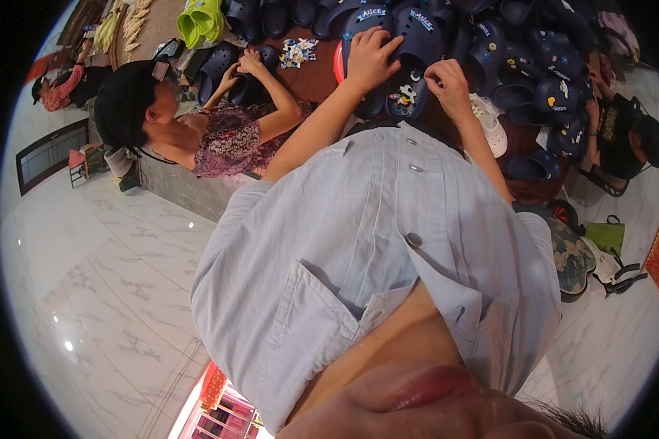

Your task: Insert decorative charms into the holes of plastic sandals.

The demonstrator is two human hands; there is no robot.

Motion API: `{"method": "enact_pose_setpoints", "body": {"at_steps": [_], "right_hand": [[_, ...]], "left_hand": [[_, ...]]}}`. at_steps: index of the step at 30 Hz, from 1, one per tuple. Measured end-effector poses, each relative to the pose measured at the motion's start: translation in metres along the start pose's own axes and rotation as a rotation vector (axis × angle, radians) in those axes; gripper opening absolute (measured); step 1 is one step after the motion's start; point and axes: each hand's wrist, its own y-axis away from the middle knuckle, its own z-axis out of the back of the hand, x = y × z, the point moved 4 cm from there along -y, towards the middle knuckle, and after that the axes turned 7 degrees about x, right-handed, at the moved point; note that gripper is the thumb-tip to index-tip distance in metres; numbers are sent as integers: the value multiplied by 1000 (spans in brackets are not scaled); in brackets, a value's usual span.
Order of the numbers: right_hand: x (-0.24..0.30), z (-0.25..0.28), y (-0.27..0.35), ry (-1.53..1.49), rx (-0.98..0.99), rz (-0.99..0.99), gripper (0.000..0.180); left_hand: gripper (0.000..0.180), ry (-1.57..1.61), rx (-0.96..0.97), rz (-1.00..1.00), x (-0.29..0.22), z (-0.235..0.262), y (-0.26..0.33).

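Note:
My left hand (pixel 373 57) lies spread over the top of a dark navy clog (pixel 406 99) on the brown table (pixel 315 77) and holds it down. The clog's front carries several small colourful charms (pixel 405 94). My right hand (pixel 447 84) is at the clog's right side with its fingertips pinched together on a small charm by the strap. Both bare forearms reach up from my light blue shirt (pixel 373 241), which fills the middle of the view.
Many navy clogs (pixel 534 73) cover the table's far and right parts. A white clog (pixel 490 124) lies near my right wrist. Loose charms (pixel 298 51) and lime green clogs (pixel 201 18) are at the left. A person in a floral top (pixel 234 139) handles a navy clog (pixel 249 84). Another person in black (pixel 630 135) sits at the right.

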Motion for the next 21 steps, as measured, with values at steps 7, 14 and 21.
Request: {"method": "enact_pose_setpoints", "body": {"at_steps": [7,14,21], "right_hand": [[21,5,-4,240,-124,6,21],[10,-41,-5,807,106,-178,21],[5,-43,-6,731,119,-249,20]], "left_hand": [[50,-1,-5,1,1,0,1],[50,-2,-7,2,1,-1,-1],[49,17,0,5,3,-3,-1]]}}
